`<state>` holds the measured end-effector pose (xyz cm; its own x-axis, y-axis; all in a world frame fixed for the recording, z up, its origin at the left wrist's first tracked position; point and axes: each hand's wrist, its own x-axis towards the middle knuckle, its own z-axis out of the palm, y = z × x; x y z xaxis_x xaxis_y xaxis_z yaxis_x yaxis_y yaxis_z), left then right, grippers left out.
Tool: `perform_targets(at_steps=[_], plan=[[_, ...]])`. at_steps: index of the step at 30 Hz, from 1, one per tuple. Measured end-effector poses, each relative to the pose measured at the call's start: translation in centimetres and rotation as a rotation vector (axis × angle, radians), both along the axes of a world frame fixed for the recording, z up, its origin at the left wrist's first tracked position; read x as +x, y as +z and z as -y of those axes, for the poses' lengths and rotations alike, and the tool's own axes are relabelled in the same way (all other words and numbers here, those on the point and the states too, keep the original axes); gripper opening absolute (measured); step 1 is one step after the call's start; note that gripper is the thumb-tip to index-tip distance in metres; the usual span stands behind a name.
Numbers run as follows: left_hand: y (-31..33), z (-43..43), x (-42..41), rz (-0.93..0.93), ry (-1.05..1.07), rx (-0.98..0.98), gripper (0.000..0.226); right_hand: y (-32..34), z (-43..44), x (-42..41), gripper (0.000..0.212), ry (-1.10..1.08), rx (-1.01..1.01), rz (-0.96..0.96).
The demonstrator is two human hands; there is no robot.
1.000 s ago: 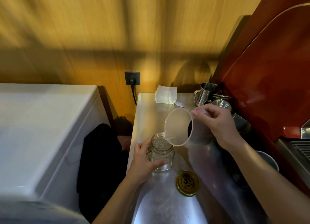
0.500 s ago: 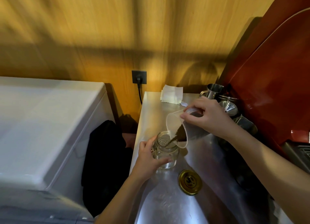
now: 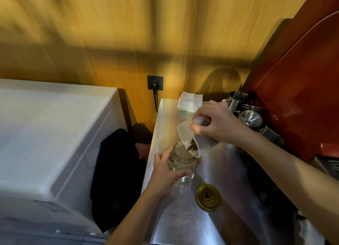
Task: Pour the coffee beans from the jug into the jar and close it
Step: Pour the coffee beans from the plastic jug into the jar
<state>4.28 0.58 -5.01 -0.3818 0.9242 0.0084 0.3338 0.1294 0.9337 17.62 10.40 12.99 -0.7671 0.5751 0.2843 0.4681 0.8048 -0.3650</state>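
Observation:
A clear glass jar (image 3: 183, 162) stands upright on the steel counter (image 3: 211, 217), and my left hand (image 3: 165, 173) is wrapped around its left side. My right hand (image 3: 218, 123) holds a translucent plastic jug (image 3: 187, 134) tipped steeply down to the left, its spout over the jar's mouth. Dark coffee beans (image 3: 192, 147) are gathered at the jug's lip and slide toward the jar. The jar's gold lid (image 3: 208, 197) lies flat on the counter just right of and in front of the jar.
Steel pitchers and a funnel (image 3: 246, 114) crowd the counter's back right corner beside a red machine (image 3: 302, 98). A folded white paper (image 3: 190, 102) lies at the back. A white appliance (image 3: 45, 144) stands left of the counter, with dark cloth (image 3: 115, 171) in the gap.
My right hand tilted the jug further down over the jar, and the beans slid from the jug's bottom to its spout. My left hand stayed on the jar.

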Motion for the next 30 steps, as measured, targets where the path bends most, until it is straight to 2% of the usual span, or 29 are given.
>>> perform_targets(at_steps=[4, 15, 30], plan=[[0.0, 0.0, 0.1, 0.014, 0.005, 0.010, 0.092, -0.1, 0.0, -0.6, 0.018, 0.024, 0.008, 0.039], [-0.1, -0.1, 0.3, 0.017, 0.013, -0.014, 0.093, -0.2, -0.1, -1.1, 0.027, 0.084, 0.135, 0.056], [0.1, 0.0, 0.4, 0.013, 0.009, -0.009, 0.088, -1.2, -0.3, -0.9, 0.026, 0.166, 0.274, 0.002]])
